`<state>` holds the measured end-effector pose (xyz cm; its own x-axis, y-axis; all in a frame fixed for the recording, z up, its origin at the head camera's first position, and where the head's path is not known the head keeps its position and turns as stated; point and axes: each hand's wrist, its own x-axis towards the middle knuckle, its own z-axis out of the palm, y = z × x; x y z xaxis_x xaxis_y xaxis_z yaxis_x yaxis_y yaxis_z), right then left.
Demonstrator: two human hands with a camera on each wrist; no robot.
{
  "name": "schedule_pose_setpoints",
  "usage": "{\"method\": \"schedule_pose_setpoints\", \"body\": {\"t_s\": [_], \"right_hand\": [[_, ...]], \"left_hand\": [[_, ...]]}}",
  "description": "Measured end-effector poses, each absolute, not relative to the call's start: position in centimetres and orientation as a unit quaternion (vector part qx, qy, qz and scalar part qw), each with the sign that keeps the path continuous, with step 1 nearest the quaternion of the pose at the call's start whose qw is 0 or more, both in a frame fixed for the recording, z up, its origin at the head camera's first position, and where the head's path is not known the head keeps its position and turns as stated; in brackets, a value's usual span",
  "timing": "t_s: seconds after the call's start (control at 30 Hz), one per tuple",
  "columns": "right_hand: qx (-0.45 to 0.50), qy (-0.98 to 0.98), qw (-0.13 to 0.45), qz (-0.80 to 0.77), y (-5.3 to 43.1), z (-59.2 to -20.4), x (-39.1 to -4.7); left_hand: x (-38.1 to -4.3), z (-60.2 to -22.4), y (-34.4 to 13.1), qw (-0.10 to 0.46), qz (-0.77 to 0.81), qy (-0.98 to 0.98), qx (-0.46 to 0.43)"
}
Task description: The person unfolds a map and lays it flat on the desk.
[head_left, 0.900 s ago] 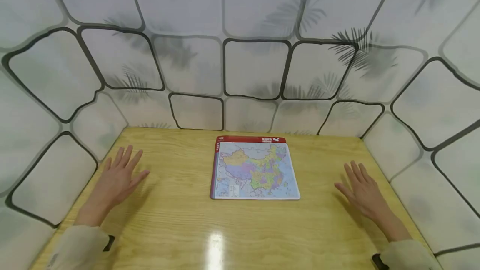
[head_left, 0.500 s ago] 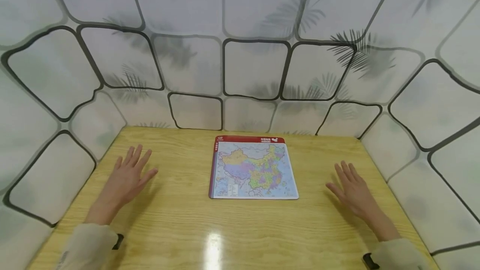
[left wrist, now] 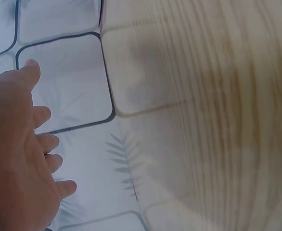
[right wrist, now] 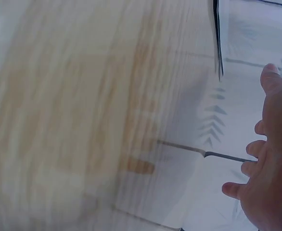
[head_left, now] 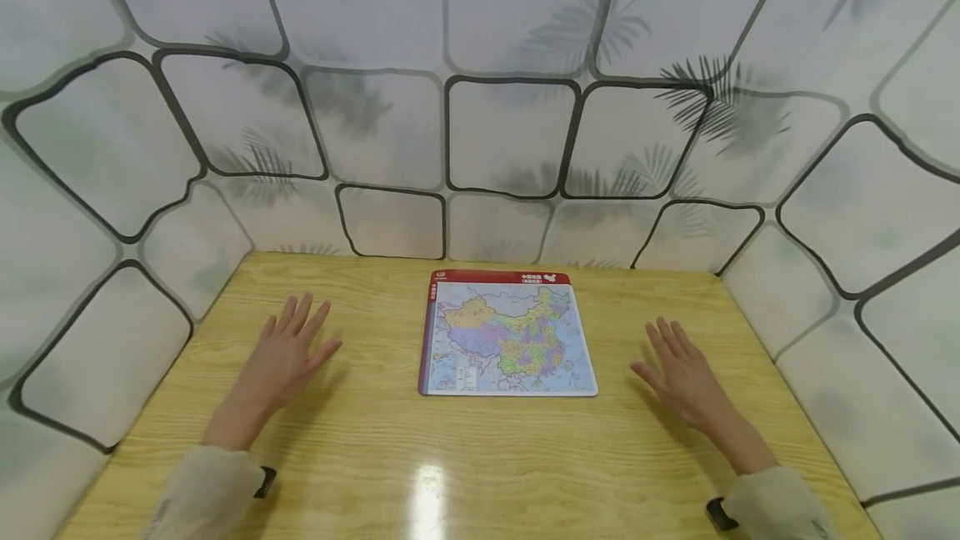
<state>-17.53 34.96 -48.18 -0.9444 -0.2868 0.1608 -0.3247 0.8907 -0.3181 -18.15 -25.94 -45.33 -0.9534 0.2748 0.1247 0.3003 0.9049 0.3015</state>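
Though leaf shapes and rounded dark and grey outlines are printed all over it, the wall (head_left: 510, 136) is pale, and it stands at the back and along both sides of the table (head_left: 360, 440). The table has a yellowish wood-grain top, and a bright patch of light (head_left: 427, 498) shines on its near part. The map (head_left: 510, 336) lies flat on the table toward the back, between the two hands and apart from both. It has rounded corners, a red strip along the far edge, and regions in orange, purple, yellow and green. A light left sleeve (head_left: 206, 494) and right sleeve (head_left: 783, 507) reach in from the near edge. The left hand (head_left: 281, 361) is bare, its fingers extended and thumb spread toward the map, holding nothing. The right hand (head_left: 686, 382) is likewise extended and unloaded, its thumb nearer the map than the other's. Each hand casts a shadow on the wood. Small black bands (head_left: 265, 482) show at the cuffs.
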Motion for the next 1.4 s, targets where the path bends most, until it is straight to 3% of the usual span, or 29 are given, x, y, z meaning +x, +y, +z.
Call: {"method": "schedule_pose_setpoints", "body": {"t_s": [0.9, 1.23, 1.4], "right_hand": [[0.151, -0.962, 0.047, 0.224, 28.5, -48.7, -17.4], [0.156, -0.96, 0.045, 0.228, 26.9, -49.2, -17.4], [0.173, -0.958, 0.064, 0.219, 26.2, -49.3, -17.6]], "left_hand": [[-18.5, -47.7, -18.0, 0.059, -0.235, -0.956, -0.165], [-18.5, -48.2, -15.0, 0.018, -0.242, -0.959, -0.149], [-18.6, -48.6, -14.0, 0.025, -0.241, -0.958, -0.152]]}}
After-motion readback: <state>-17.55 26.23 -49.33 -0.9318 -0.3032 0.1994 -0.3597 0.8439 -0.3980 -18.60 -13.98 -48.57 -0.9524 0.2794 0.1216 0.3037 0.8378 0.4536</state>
